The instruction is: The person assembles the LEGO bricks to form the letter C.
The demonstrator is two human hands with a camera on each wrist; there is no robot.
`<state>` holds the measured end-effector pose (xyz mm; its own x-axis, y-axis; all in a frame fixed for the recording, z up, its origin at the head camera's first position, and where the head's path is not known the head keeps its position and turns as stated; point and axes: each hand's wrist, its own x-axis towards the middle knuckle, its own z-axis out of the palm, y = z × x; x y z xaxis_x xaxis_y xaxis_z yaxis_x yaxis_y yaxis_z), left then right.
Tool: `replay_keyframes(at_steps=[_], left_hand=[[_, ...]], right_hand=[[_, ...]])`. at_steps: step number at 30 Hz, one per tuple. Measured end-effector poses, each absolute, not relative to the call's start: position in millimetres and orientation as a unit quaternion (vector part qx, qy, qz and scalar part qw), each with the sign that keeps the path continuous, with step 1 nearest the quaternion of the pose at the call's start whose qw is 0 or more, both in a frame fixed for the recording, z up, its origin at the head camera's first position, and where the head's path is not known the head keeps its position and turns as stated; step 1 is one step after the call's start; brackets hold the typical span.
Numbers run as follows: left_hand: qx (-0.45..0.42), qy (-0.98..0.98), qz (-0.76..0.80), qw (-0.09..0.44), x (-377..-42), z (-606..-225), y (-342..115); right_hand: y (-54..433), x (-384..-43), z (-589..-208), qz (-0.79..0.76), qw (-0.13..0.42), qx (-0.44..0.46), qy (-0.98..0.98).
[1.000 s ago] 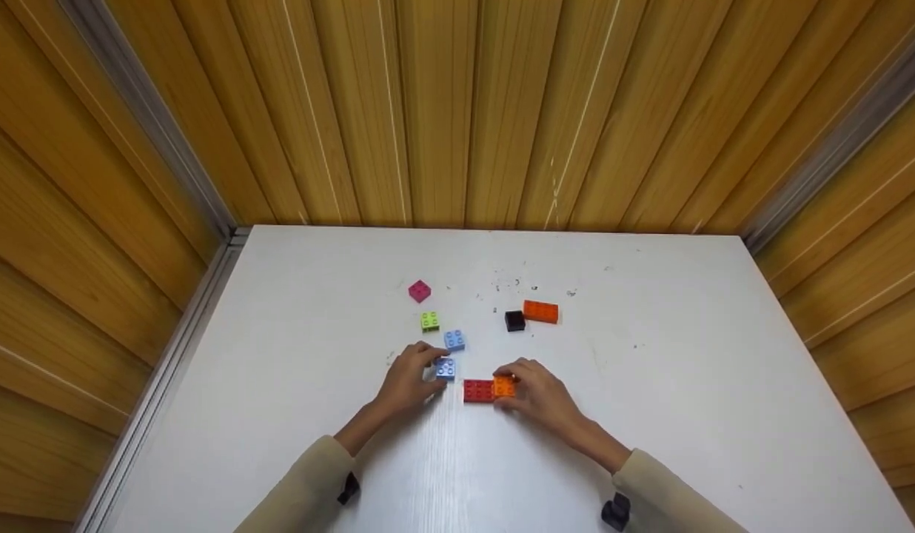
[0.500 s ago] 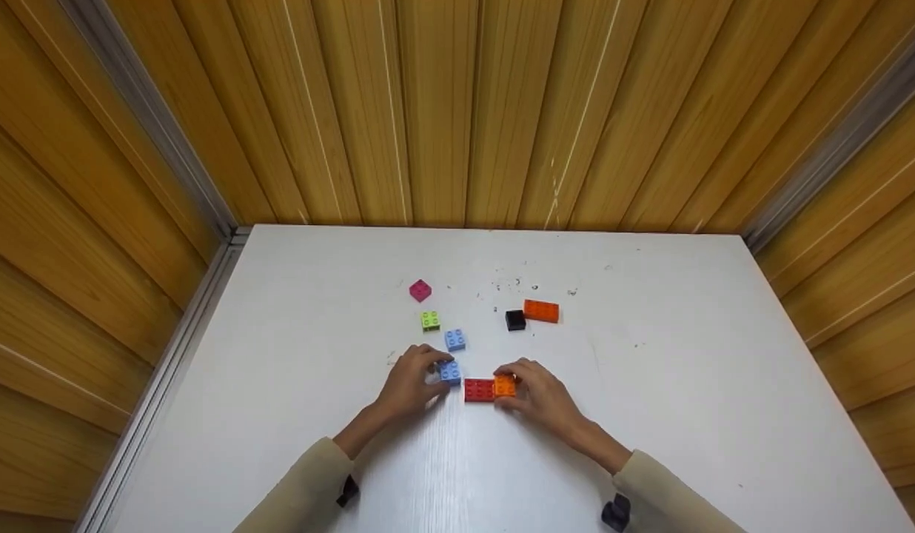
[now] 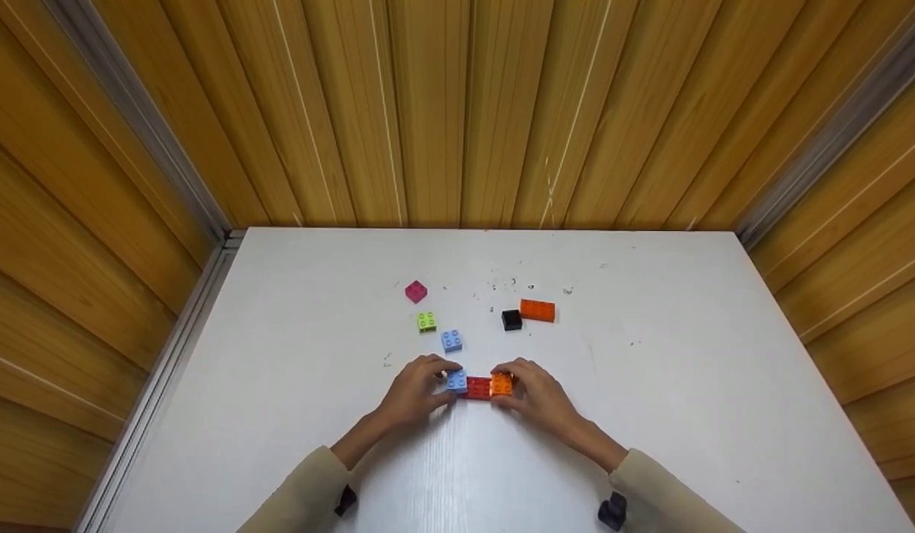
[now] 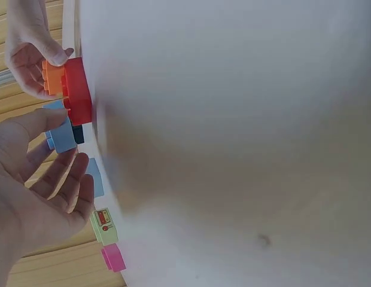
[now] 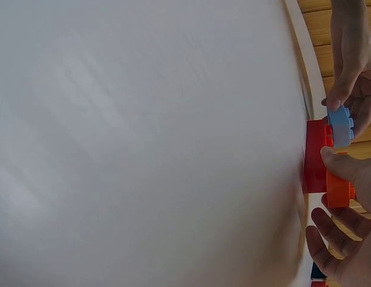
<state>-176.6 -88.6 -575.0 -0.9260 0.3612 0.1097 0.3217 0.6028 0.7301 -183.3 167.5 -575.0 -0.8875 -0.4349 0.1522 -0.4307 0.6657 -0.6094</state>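
In the head view, my left hand (image 3: 413, 390) pinches a light blue toy brick (image 3: 457, 380) between thumb and fingers, over the left end of a longer red brick (image 3: 478, 388). The left wrist view has this blue brick (image 4: 61, 128) slightly tilted at the red brick's studs; whether it is pressed down fully I cannot tell. At the other end, my right hand (image 3: 540, 394) pinches a small orange brick (image 3: 501, 383), which sits on top of the red one. The right wrist view shows the red brick (image 5: 315, 156) standing on the white table, studs partly bare between the two.
Beyond the hands lie a second light blue brick (image 3: 451, 340), a lime green brick (image 3: 426, 322) and a magenta brick (image 3: 416, 292). A black brick (image 3: 511, 320) touches or nearly touches a long orange-red brick (image 3: 537, 310) farther right. Wood-look walls stand behind the white table (image 3: 665, 370).
My left hand has moved right and a little nearer, bringing the blue brick from beside the red brick to over its left end. My right hand keeps its hold on the orange brick.
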Motion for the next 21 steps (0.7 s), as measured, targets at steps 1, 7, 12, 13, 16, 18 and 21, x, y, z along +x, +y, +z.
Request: replay_keyframes(at_steps=[1, 7, 12, 13, 16, 18, 21], left_hand=[[0.190, 0.895, 0.403, 0.028, -176.9, -574.9, -88.0], [0.195, 0.894, 0.403, 0.034, -178.8, -574.6, -84.7], [0.193, 0.897, 0.396, 0.035, -180.3, -574.7, -83.2], [0.193, 0.898, 0.394, 0.035, -180.6, -574.6, -82.9], [0.188, 0.900, 0.391, 0.036, -181.1, -574.4, -82.1], [0.186, 0.900, 0.392, 0.036, -181.0, -575.0, -82.0], [0.183, 0.901, 0.392, 0.031, -180.5, -576.0, -82.2]], right_hand=[[167.8, -183.6, -575.5, -0.334, 0.003, -0.237, 0.912], [168.6, -183.9, -576.5, -0.339, 0.011, -0.232, 0.912], [168.5, -183.6, -576.2, -0.343, 0.016, -0.231, 0.911], [168.5, -183.6, -576.3, -0.343, 0.016, -0.230, 0.910], [168.5, -183.7, -576.9, -0.343, 0.013, -0.231, 0.910], [168.4, -183.7, -577.3, -0.342, 0.011, -0.230, 0.911], [168.0, -183.7, -577.5, -0.342, 0.010, -0.232, 0.911]])
